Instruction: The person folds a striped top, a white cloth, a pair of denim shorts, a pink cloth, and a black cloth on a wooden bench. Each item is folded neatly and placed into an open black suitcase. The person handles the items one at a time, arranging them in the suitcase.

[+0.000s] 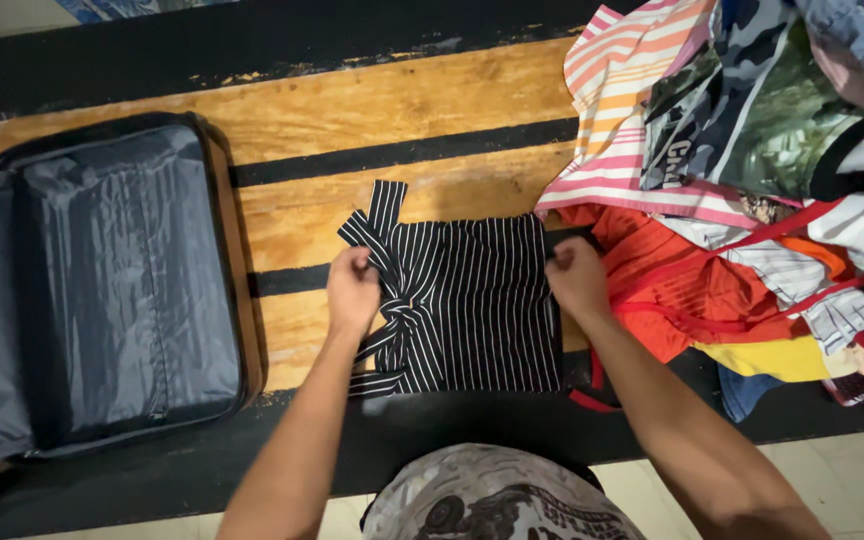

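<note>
From the head camera we see an open dark suitcase [102, 290] lying at the left on the wooden tabletop [402, 110], and a heap of mixed clothes [742, 180] piled at the right, its orange piece just beside our right hand [577, 278]. Between them lies the black striped garment [472, 305], folded flat, its stripes running away from us and its ties pointing toward the far left. Our left hand [352, 292] pinches the left edge, fingers closed; the right grips the right edge likewise.
</note>
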